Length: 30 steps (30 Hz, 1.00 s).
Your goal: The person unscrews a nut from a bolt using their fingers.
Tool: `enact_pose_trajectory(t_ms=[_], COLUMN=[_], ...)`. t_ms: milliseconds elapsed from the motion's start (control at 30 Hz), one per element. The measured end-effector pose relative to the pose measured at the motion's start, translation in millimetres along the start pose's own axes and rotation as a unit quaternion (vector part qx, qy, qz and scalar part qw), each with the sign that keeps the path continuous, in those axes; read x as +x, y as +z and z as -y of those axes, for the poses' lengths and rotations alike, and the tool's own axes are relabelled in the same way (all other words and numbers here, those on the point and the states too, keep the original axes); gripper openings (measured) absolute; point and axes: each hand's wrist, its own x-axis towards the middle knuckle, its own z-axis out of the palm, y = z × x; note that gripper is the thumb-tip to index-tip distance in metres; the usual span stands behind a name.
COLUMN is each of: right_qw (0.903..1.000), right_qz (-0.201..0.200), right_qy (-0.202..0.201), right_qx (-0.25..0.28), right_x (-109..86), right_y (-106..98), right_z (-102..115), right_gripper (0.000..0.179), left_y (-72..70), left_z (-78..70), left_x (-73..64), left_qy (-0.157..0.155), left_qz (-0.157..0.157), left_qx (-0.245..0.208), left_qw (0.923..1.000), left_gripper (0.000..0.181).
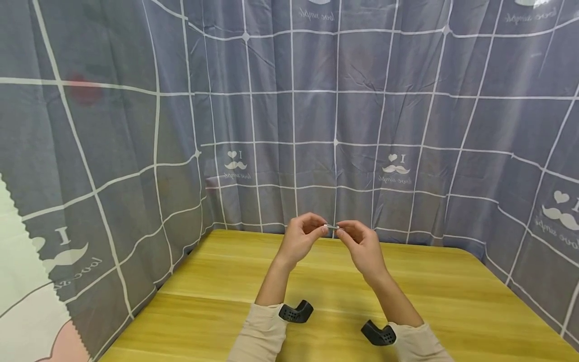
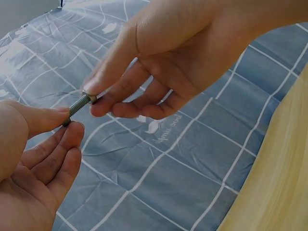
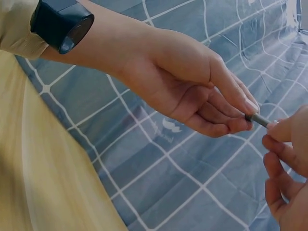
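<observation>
A short threaded metal bolt (image 2: 79,105) is held out between both hands, above the far part of the table. My left hand (image 1: 298,239) pinches one end with thumb and fingertips, where a dark, wider piece shows (image 3: 249,117). The other end is pinched by my right hand (image 1: 361,245) between thumb and index finger. A wider metal piece sits at those fingertips in the left wrist view; whether it is the head or a nut I cannot tell. Grey thread shows in the gap between the hands.
The yellow wood-look table (image 1: 334,301) lies below the hands. A grey-blue curtain with white grid lines (image 1: 316,115) stands behind it and along both sides. Each wrist carries a black camera mount (image 1: 296,311).
</observation>
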Motion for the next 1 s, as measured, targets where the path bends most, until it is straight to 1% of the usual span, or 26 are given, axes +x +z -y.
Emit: enact_pose_trajectory(t_ms=[67, 167, 267, 367, 467, 600, 700, 833, 933, 1000], right_qw=[0.9999, 0.9998, 1.0, 0.9998, 0.9999, 0.9999, 0.9999, 0.9988, 0.9988, 0.9992], right_qz=[0.004, 0.01, 0.006, -0.001, -0.007, -0.006, -0.004, -0.014, -0.016, -0.016], right_qy=[-0.005, -0.009, 0.005, 0.016, 0.009, -0.008, 0.004, 0.037, 0.039, 0.033], right_qx=[0.009, 0.018, 0.003, -0.01, -0.009, -0.009, -0.011, -0.028, -0.026, -0.014], right_x=[-1.0, -1.4, -2.1, -2.3, -1.5, -0.2, 0.0, -0.2, 0.2, 0.6], right_y=[0.7, 1.3, 1.1, 1.6, 2.1, 1.7, 1.7, 1.3, 0.3, -0.5], right_z=[-0.3, 0.2, 2.3, 3.4, 2.7, 2.6, 2.4, 0.1, -0.6, -0.7], right_gripper=[0.024, 0.029, 0.03, 0.028, 0.025, 0.024, 0.028, 0.031, 0.032, 0.03], left_y=[-0.3, 0.7, 3.1, 4.2, 3.6, 2.2, 2.2, 3.4, 4.2, 4.5], left_z=[0.7, 1.2, 1.1, -0.3, -6.8, -25.3, -34.8, -35.0, -33.7, -34.1], left_x=[-1.2, -1.7, -0.5, -0.1, -1.2, -5.4, -8.4, -9.4, -9.0, -9.0], left_qy=[-0.002, -0.002, -0.002, -0.005, -0.007, -0.002, 0.003, -0.001, -0.001, 0.0], left_qz=[0.0, 0.001, 0.004, 0.004, 0.003, 0.002, 0.0, -0.002, -0.003, -0.002], left_qx=[-0.004, -0.007, -0.013, -0.009, 0.0, 0.005, 0.002, 0.003, 0.004, 0.004], left_qw=[1.0, 1.0, 0.9999, 0.9999, 1.0, 1.0, 1.0, 1.0, 1.0, 1.0], left_gripper=[0.012, 0.015, 0.015, 0.014, 0.012, 0.009, 0.008, 0.008, 0.009, 0.009])
